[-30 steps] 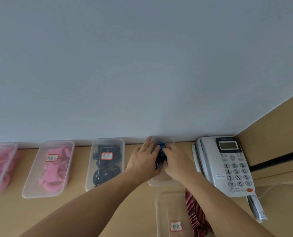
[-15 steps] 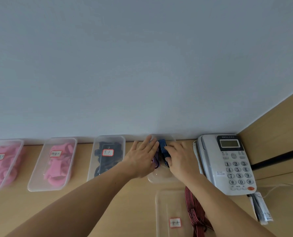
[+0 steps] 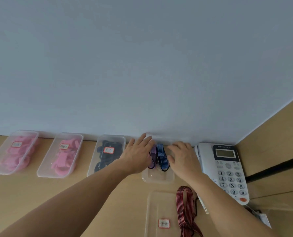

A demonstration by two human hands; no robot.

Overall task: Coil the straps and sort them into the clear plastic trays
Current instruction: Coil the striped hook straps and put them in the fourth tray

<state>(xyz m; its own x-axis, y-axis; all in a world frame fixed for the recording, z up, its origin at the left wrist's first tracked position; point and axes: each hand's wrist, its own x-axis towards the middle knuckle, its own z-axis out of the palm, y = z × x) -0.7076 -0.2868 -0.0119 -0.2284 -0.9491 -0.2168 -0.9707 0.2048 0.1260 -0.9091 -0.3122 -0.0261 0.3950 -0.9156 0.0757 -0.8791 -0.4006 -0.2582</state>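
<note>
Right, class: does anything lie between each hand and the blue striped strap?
A purple strap lies between the left hand and the blue striped strap in the clear tray. Nothing visible separates the right hand from it.

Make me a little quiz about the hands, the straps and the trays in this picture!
1. True or false: the phone stands to the right of both hands.
2. Which strap lies between the left hand and the right hand? A green strap, B blue strap, C yellow strap.
3. Count: how many trays hold pink straps?

Key: 1 true. 2 B. 3 two.
</note>
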